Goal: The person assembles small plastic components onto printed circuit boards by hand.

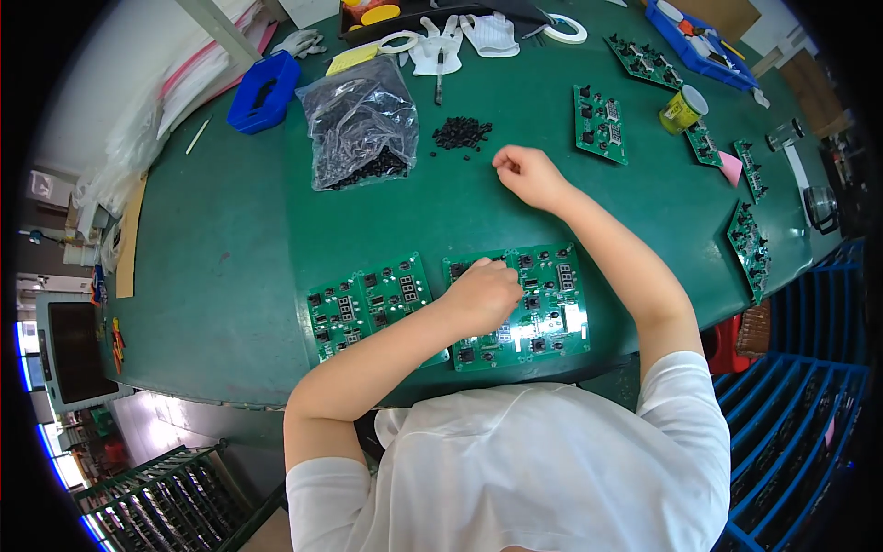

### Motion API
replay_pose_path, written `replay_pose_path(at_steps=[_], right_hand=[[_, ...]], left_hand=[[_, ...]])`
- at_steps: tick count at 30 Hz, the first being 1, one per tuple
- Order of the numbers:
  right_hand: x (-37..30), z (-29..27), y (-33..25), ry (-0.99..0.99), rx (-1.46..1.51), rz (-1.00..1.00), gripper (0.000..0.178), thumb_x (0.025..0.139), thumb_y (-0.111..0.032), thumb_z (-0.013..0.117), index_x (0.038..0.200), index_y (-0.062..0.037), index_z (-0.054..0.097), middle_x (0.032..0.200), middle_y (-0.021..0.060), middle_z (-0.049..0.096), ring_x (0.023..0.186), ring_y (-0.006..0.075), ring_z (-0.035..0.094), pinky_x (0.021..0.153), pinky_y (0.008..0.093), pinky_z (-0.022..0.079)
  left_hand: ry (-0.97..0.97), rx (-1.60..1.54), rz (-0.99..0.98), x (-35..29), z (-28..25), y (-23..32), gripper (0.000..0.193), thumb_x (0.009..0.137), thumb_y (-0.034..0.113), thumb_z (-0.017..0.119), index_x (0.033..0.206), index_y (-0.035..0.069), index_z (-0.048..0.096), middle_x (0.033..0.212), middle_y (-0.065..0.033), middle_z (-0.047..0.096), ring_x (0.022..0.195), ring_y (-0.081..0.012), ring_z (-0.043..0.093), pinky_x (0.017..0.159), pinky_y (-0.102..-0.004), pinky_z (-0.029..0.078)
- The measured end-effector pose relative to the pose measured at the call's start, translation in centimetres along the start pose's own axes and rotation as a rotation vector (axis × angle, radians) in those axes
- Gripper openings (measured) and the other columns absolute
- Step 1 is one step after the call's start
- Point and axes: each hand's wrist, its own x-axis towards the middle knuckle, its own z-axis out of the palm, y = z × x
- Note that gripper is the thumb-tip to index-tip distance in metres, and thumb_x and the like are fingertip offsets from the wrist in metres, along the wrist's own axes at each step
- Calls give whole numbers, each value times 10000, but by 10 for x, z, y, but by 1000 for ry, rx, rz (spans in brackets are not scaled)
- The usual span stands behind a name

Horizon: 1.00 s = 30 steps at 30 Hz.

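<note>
Two green circuit boards lie side by side near the table's front edge: a left board [368, 304] and a right board [552, 308], both fitted with black buttons and digit displays. My left hand [486, 296] is closed over the left part of the right board; its fingertips are hidden, so what they hold, if anything, does not show. Farther out, my right hand [532, 177] is curled with thumb and fingers together, just right of a loose pile of small black caps [462, 133]. Anything in that pinch is too small to make out. A clear plastic bag [359, 120] with more black caps lies left of the pile.
A blue bin [263, 92] stands at the far left. White gloves [437, 46], tape rolls [565, 29] and a pen [439, 78] lie at the back. More circuit boards [600, 125] are spread on the right, around a yellow-green jar [682, 110]. A blue tray [704, 46] sits far right.
</note>
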Motion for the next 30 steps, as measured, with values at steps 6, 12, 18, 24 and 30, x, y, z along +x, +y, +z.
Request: replay_pose_path(at_steps=[6, 12, 18, 24, 30], right_hand=[[-93, -9, -31, -172, 199, 37, 51, 822, -57, 566, 856, -26, 586, 717, 38, 604, 656, 87, 552, 598, 258, 456], [-125, -3, -48, -174, -85, -256, 47, 758, -68, 605, 803, -65, 596, 765, 78, 601, 769, 274, 569, 692, 378, 454], [-130, 3, -53, -73, -233, -361, 59, 710, -49, 628, 753, -83, 606, 732, 52, 580, 737, 252, 543, 760, 379, 401], [-130, 10, -53, -121, -372, -498, 23, 698, -113, 639, 710, -105, 621, 703, 17, 542, 790, 219, 504, 788, 369, 367], [-123, 17, -56, -194, -399, -513, 34, 694, -95, 647, 705, -90, 615, 715, 27, 549, 778, 223, 512, 789, 374, 368]], left_hand=[[-27, 42, 28, 5, -9, 3, 108, 740, 162, 638, 686, 75, 605, 744, -62, 539, 790, -239, 533, 739, -373, 401], [8, 53, 12, 3, 3, 2, 124, 735, 181, 644, 681, 76, 606, 741, -63, 545, 795, -230, 536, 753, -377, 397], [-28, 117, 24, -4, -1, 3, 79, 738, 168, 637, 725, 90, 626, 733, -61, 546, 763, -219, 536, 760, -363, 399], [245, 32, 101, -20, -38, -7, 95, 740, 108, 594, 807, 83, 655, 716, -71, 558, 731, -229, 553, 707, -378, 421], [539, -91, -362, -22, -85, -66, 105, 805, 79, 586, 879, 25, 639, 778, -103, 580, 673, -242, 557, 621, -349, 460]])
